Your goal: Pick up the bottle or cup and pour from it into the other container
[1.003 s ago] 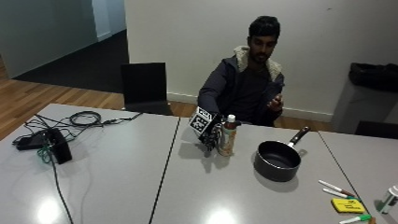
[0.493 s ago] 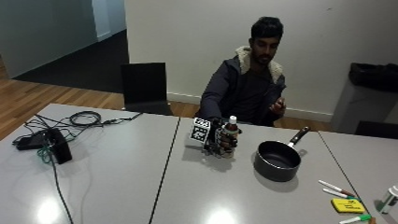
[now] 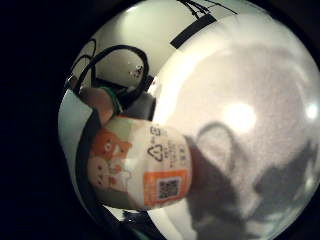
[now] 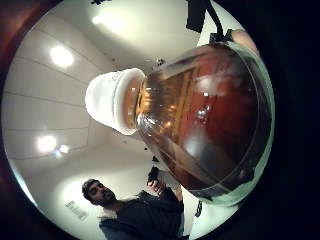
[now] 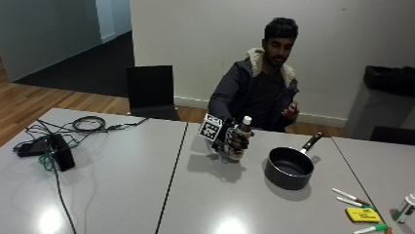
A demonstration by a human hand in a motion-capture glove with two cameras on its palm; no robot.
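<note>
Right hand (image 5: pixel 227 141) is wrapped around the bottle (image 5: pixel 240 139), fingers curled round its body, centre of the outside view. Bottle long axis is roughly upright, white cap (image 5: pixel 246 119) on top, amber liquid inside; the thumb-side palm view shows the cap (image 4: pixel 112 102) and shoulder (image 4: pixel 205 115) filling the frame, so the bottle sits right against the palm. Little-finger-side view shows the labelled base end (image 3: pixel 140 167) with the grey tabletop (image 3: pixel 250 100) beyond it; cannot tell whether the base is touching the tabletop or just clear of it. Target looks to be the black saucepan (image 5: pixel 289 168), right of centre in the outside view, near the bottle but apart from it, mouth open upward, handle (image 5: pixel 311 142) pointing toward the upper right, away from the hand. So the key relation: pan lies toward frame right and slightly lower in frame from the gripped bottle, nothing between them. Bare left hand (image 5: pixel 290 111) is raised near the person's chest, well off the tabletop, not involved. Judgement: next move is carry toward frame right, then tip the cap end over the pan. Cap appears on, which would block pouring.
</note>
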